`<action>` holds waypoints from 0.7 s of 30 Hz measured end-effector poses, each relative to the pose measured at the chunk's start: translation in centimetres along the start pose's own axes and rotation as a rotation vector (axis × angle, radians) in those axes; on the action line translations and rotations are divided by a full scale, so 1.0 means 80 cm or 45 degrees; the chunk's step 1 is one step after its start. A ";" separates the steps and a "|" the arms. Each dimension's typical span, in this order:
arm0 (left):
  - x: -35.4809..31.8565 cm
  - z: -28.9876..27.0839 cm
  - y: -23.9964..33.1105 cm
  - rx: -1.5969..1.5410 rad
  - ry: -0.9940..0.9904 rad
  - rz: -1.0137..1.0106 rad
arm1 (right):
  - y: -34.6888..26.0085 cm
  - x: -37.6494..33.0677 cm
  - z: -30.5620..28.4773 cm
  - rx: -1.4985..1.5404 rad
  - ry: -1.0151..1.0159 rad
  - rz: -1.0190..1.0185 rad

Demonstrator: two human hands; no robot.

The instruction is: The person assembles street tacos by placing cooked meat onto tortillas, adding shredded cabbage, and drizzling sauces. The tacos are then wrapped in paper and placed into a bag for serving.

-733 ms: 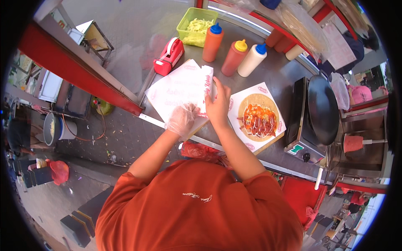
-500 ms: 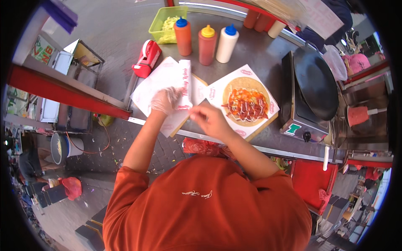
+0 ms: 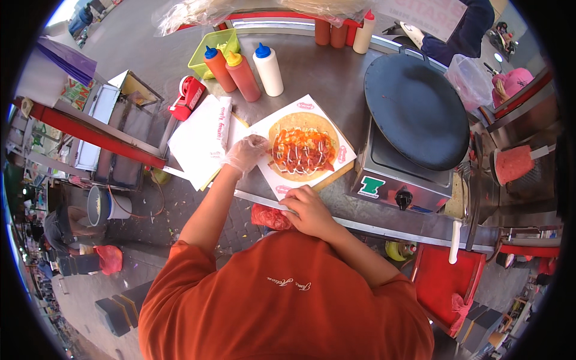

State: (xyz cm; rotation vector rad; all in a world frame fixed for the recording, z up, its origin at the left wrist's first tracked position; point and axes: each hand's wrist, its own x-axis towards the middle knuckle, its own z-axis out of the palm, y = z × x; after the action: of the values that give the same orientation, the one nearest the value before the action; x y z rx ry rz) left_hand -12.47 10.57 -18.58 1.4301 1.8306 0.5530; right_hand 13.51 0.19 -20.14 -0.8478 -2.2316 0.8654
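On a square of printed white wrapping paper [image 3: 281, 185] lies a round flatbread [image 3: 287, 122], topped with chopped filling, red sauce and white sauce lines. My left hand [image 3: 247, 152], in a clear plastic glove, is closed with its fingertips at the flatbread's left edge. At the paper's near corner, my bare right hand [image 3: 309, 211] pinches the edge between thumb and fingers. A closed white paper-wrapped roll [image 3: 221, 127] rests just left of the flatbread, on a stack of white papers [image 3: 191, 147].
Behind the papers stand an orange sauce bottle [image 3: 220, 69], a red one [image 3: 243, 78], a white one [image 3: 268, 71] and a green basket [image 3: 198, 59]. A red tape dispenser [image 3: 188, 98] sits left. On the right, a black pan [image 3: 417, 111] tops a steel stove [image 3: 399, 191].
My left hand has moved from the wrapped roll to the flatbread's left edge. My right hand has come down to the paper's near corner. The view has shifted rightward.
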 end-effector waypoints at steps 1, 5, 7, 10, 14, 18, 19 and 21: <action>-0.002 0.002 0.002 -0.345 -0.002 0.092 | 0.003 -0.002 0.000 0.015 -0.023 -0.002; -0.003 0.006 0.003 0.095 0.013 0.399 | 0.010 0.000 -0.003 0.028 -0.063 -0.065; 0.005 0.002 -0.001 0.216 -0.025 0.495 | 0.010 0.000 -0.005 0.054 -0.065 -0.081; 0.024 -0.017 -0.009 0.513 -0.103 0.873 | 0.005 -0.001 -0.007 0.201 0.004 -0.067; 0.039 -0.037 -0.018 0.710 -0.261 1.267 | 0.009 0.040 -0.023 0.357 0.330 0.004; 0.041 -0.036 -0.022 0.629 -0.238 1.717 | 0.052 0.167 -0.061 0.264 0.720 0.207; 0.040 -0.032 -0.022 0.590 -0.168 1.720 | 0.071 0.209 -0.075 0.149 0.682 0.394; 0.035 -0.022 -0.016 0.679 -0.141 1.413 | 0.105 0.284 -0.094 -0.406 0.588 0.780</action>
State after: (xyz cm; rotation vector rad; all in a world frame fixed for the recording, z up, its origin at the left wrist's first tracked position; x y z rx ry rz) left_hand -14.89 13.08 -19.20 2.7656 0.9712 0.4764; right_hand 7.60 24.31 -15.15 -1.7416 -1.7321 0.4861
